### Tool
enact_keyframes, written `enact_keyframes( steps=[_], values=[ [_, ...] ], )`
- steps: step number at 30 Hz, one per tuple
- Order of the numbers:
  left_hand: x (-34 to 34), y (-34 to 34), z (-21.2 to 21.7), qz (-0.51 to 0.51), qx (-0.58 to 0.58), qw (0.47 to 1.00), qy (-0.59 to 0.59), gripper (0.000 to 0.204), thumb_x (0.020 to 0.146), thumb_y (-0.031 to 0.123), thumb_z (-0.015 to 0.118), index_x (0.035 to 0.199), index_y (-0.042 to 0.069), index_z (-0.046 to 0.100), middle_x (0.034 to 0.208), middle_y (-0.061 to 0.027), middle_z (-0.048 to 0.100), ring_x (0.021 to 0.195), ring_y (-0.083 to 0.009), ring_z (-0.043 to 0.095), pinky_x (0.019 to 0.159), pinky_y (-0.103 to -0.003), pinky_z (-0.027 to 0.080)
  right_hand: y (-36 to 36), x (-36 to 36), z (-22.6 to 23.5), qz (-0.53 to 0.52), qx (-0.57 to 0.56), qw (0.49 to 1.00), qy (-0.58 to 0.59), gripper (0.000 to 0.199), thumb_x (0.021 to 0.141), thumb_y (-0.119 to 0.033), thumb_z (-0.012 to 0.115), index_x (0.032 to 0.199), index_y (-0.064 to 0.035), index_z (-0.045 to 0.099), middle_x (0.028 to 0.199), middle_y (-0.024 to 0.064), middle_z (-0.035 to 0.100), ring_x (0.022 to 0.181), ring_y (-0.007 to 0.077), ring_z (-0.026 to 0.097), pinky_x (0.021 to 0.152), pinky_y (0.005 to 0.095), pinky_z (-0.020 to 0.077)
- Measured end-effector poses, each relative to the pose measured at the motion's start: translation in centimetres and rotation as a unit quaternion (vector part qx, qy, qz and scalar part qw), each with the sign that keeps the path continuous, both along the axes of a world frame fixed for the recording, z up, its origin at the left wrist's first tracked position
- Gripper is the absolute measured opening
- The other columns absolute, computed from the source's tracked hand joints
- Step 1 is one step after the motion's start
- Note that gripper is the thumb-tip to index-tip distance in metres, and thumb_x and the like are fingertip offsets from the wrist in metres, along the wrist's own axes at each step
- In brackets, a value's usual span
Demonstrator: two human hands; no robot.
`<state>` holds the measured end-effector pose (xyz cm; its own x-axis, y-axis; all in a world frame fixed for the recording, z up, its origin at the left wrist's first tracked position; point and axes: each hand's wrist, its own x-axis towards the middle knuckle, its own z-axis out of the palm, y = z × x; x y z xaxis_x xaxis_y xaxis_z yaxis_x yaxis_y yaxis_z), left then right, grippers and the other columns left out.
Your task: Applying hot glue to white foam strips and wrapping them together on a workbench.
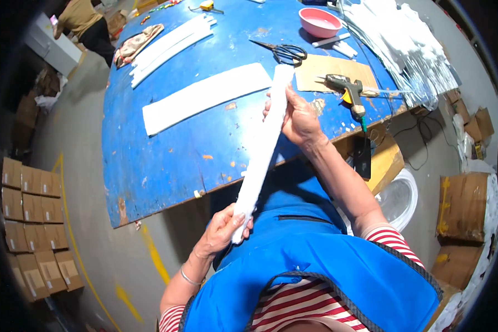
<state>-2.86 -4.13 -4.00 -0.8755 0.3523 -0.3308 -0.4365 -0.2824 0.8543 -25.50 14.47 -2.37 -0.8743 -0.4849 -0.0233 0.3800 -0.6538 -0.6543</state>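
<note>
A long, narrow white roll (263, 157), soft like padding or cloth, slants across in front of me over the table's front edge. My left hand (225, 228) is closed round its lower end, close to my blue apron. Higher up, my right hand (299, 117) grips it near the far end, thumb along its side. A flat white strip (207, 95) of similar material lies on the blue table (177, 171), left of the roll's upper end. Black scissors (289, 53) rest just beyond that end. A glue gun (346, 88) lies on cardboard (315, 72) right of my right hand.
Several white rolls (171, 50) and a patterned cloth (138, 45) lie at the far left. A pink bowl (320, 23) and a heap of white-topped stems (404, 44) occupy the far right. Stacked cartons (33, 205) stand on the floor at left. Another person (86, 27) is beyond the table.
</note>
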Motion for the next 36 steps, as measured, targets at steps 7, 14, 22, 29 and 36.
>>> enact_keyframes(
  steps=[7, 14, 22, 29, 36],
  values=[
    [0.8, -0.1, -0.3, 0.024, -0.030, 0.999, 0.028, 0.029, 0.093, 0.022, 0.047, 0.110, -0.001, 0.047, 0.083, -0.0074, 0.058, 0.066, -0.0105, 0.056, 0.055, -0.023, 0.048, -0.2, 0.7, 1.5, -0.030, 0.089, 0.995, 0.041, 0.042, 0.096, -0.035, 0.034, 0.104, 0.0033, 0.047, 0.087, 0.0175, 0.061, 0.081, 0.0248, 0.062, 0.075, 0.0372, 0.0516],
    [1.6, -0.6, -0.5, 0.053, -0.079, 0.995, 0.034, 0.027, 0.093, 0.020, 0.047, 0.109, -0.001, 0.047, 0.083, -0.0082, 0.057, 0.067, -0.0115, 0.056, 0.059, -0.024, 0.047, -0.9, -1.3, 2.9, -0.037, 0.213, 0.975, 0.048, 0.032, 0.094, -0.024, 0.043, 0.109, 0.0043, 0.044, 0.091, 0.0188, 0.062, 0.079, 0.0245, 0.064, 0.073, 0.0364, 0.0542],
    [1.1, -1.6, -0.9, 0.043, 0.004, 0.998, -0.037, 0.031, 0.090, 0.022, 0.051, 0.110, -0.001, 0.048, 0.080, -0.0070, 0.057, 0.061, -0.0104, 0.056, 0.050, -0.022, 0.047, -2.0, -4.8, -0.8, -0.021, 0.217, 0.972, 0.090, 0.036, 0.095, -0.027, 0.041, 0.109, 0.0058, 0.046, 0.089, 0.0176, 0.063, 0.079, 0.0238, 0.064, 0.075, 0.0342, 0.0528],
    [-5.1, -3.1, 1.5, 0.049, -0.086, 0.995, -0.003, 0.024, 0.091, 0.023, 0.051, 0.103, 0.003, 0.051, 0.078, -0.0028, 0.059, 0.059, -0.0068, 0.054, 0.046, -0.018, 0.042, -1.2, -6.1, -0.4, -0.294, 0.517, 0.644, 0.480, 0.040, 0.087, -0.026, 0.053, 0.118, -0.0013, 0.050, 0.112, 0.0185, 0.055, 0.105, 0.0301, 0.054, 0.090, 0.0359, 0.0415],
    [-9.4, -5.0, 2.7, -0.028, -0.131, 0.991, -0.022, 0.028, 0.089, 0.023, 0.053, 0.105, 0.000, 0.054, 0.077, -0.0007, 0.055, 0.060, -0.0064, 0.053, 0.050, -0.019, 0.042, 0.1, 0.0, 0.6, -0.122, 0.473, 0.596, 0.637, 0.025, 0.080, -0.009, 0.057, 0.105, -0.0040, 0.056, 0.112, 0.0138, 0.053, 0.108, 0.0321, 0.048, 0.100, 0.0435, 0.0315]
  ],
)
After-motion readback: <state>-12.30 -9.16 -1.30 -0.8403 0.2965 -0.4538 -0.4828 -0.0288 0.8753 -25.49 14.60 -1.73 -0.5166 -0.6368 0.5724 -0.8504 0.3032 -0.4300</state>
